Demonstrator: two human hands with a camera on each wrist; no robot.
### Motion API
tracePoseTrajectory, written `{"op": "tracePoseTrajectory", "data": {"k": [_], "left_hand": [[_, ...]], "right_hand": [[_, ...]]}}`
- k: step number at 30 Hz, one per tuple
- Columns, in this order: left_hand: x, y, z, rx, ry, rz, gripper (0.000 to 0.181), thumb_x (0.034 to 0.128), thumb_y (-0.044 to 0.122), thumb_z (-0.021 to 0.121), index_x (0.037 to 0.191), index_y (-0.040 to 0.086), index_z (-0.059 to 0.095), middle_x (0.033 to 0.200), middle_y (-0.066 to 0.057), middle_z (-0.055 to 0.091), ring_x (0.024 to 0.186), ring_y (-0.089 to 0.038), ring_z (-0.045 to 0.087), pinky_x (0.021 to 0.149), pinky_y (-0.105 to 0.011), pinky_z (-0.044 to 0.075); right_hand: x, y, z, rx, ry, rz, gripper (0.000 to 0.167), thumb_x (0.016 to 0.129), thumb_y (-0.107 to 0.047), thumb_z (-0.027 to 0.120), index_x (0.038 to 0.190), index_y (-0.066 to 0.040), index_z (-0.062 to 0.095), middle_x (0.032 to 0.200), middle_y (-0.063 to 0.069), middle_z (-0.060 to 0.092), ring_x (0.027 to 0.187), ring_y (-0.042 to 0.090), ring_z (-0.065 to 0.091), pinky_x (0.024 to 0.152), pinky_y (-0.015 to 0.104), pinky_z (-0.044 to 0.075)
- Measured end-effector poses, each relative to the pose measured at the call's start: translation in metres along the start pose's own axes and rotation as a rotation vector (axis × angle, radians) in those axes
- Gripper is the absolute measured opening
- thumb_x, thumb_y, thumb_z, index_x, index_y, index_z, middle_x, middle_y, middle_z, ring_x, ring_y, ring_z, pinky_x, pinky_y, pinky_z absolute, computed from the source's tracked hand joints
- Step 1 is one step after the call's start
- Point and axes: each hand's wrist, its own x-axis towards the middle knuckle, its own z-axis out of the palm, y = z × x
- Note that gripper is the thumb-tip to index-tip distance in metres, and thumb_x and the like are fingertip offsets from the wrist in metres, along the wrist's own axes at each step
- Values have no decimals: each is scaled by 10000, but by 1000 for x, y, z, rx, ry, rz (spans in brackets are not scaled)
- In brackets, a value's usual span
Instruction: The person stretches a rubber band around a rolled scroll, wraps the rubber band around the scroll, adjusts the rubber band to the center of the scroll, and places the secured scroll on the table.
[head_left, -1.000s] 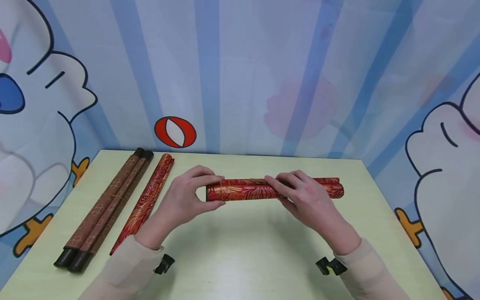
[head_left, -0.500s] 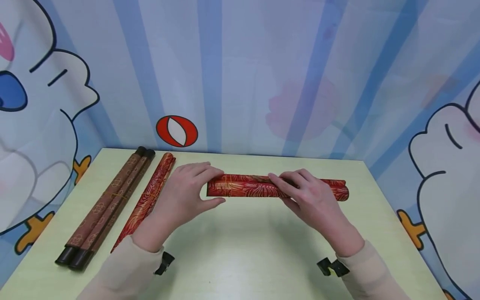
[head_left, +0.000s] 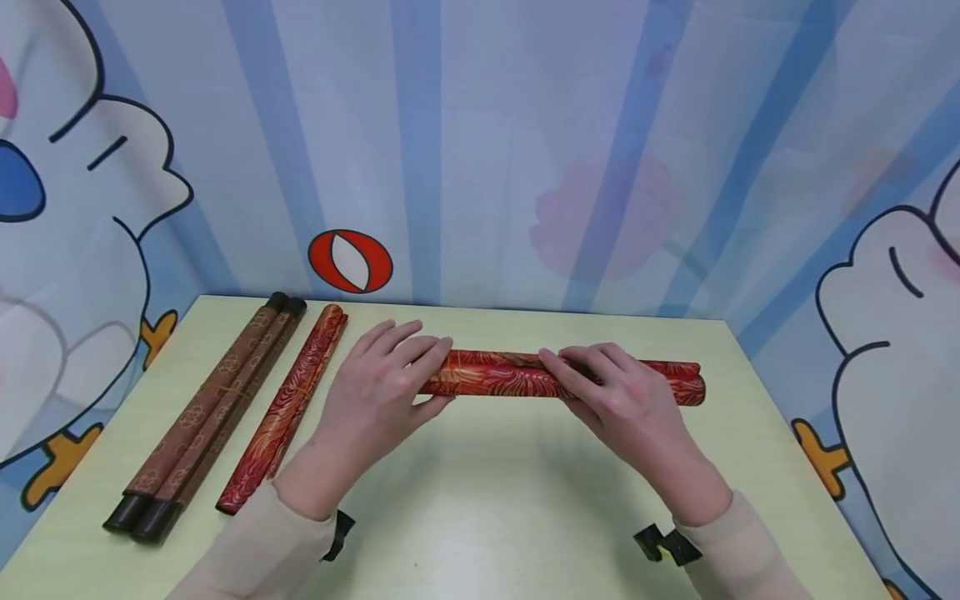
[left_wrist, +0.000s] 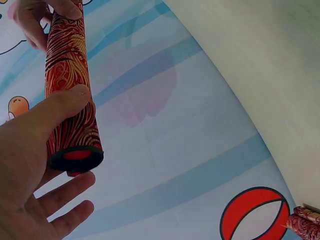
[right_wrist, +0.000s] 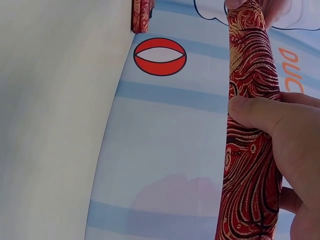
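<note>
A red scroll with a gold and black swirl pattern, made of two rolls side by side, is held level above the table. My left hand grips its left end, covering the tip in the head view. In the left wrist view the thumb lies on the roll, and two fingers reach past its dark-rimmed end. My right hand holds the scroll right of its middle, thumb and fingers on opposite sides. The right wrist view shows that thumb pressed on the patterned cloth.
Left of the hands, a second red scroll lies slantwise on the pale table. Beside it lies a pair of brown scrolls with black ends, tied with a thin band. A striped cartoon curtain stands behind the table.
My left hand's thumb was briefly off the roll; the hand has since moved over the left end and grips it. The scroll has shifted slightly right, with the right hand still holding it.
</note>
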Motion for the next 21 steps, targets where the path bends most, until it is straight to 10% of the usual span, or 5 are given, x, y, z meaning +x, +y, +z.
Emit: {"op": "tracePoseTrajectory", "data": {"k": [21], "left_hand": [[5,3,10,17,82,94,681,742,378,1001,1299,70,761,1209,-88,791,1240,-314,707,1135,-508,508]], "right_hand": [[3,-5,2,-19,22,-20,704,811,-84,935,1461,-167,677,1131,114,745,975,285,728,725,421,650]]}}
